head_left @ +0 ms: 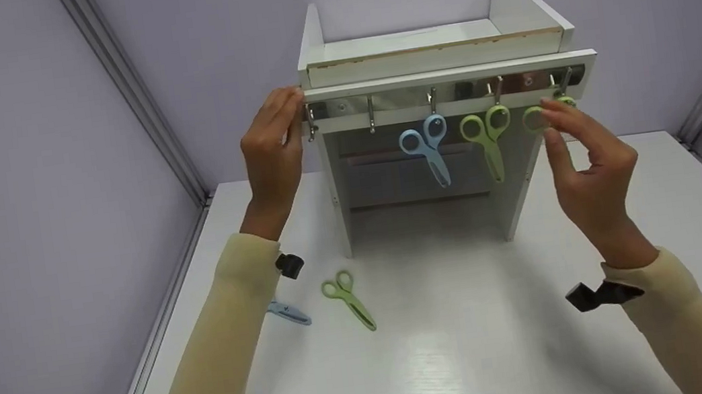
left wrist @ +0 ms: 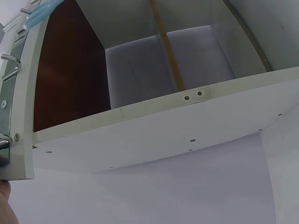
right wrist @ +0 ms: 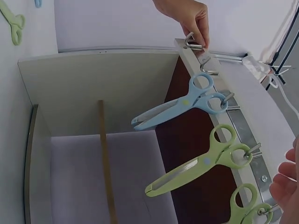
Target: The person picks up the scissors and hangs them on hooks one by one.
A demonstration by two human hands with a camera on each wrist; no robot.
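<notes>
Head view showed the right hand (head_left: 583, 159) pinching green scissors (head_left: 540, 116) at the hook rail's (head_left: 446, 95) right end, while the left hand (head_left: 273, 149), fingers straight, touched the rail's left end.

No legible text or labels.

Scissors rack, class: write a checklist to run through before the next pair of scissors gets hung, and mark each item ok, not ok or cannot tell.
1. Third green scissors seated on the rightmost hook: cannot tell; right hand hides it.
2. Left hand steadies the rack at its left end: ok.
3. Free hooks remain on the left: ok.
4. Blue scissors and green scissors hang without touching: ok.
5. Loose green scissors lies on the table: ok.
6. Right hand free to pick up: not ok.
</notes>
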